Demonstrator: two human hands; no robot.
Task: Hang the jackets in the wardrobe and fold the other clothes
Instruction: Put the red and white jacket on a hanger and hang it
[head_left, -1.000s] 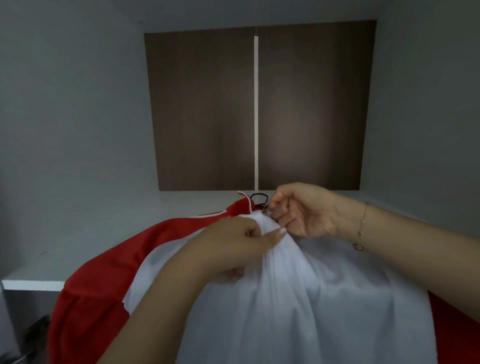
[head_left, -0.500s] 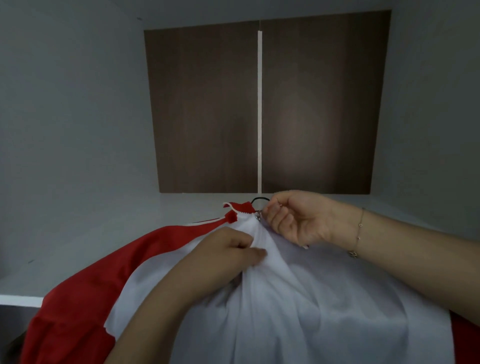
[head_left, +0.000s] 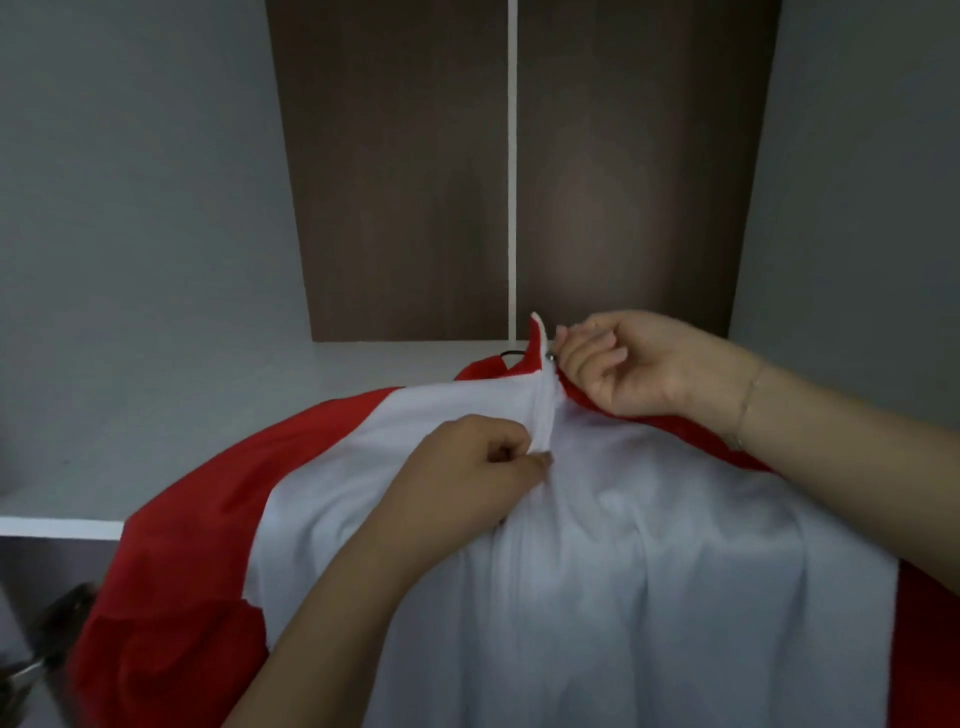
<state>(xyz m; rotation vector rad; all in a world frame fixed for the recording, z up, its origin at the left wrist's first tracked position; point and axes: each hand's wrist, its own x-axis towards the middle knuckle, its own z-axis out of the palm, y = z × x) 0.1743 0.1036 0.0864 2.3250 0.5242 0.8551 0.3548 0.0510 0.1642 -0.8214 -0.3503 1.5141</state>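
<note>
Right now my right hand (head_left: 631, 364) sits at the top of the jacket (head_left: 597, 545), fingers curled in a pinch at the collar (head_left: 537, 345) where a small metal zipper pull (head_left: 550, 357) just shows beside the fingertips; I cannot tell whether I actually have the pull itself or only the cloth next to it. My left hand (head_left: 467, 467) is just below and to the left of the right one, thumb and fingers pinching the white front along the zip line and holding it taut. The jacket, white in the body with red sleeves, spreads out beneath both hands and drapes toward me, its upper part lying on a pale shelf (head_left: 156, 415). Just left of my right hand, behind the collar, a dark loop (head_left: 511, 354) pokes out, which I take to be a hanger hook, though most of it is hidden. Beyond the hands stands a dark wood-grain panel (head_left: 415, 182) split by a light vertical strip. I judge this as the zipping-up stage before hanging. Next I would need to let go of the front, take the hook, and lift the whole garment to a rail, which I cannot see from here.
</note>
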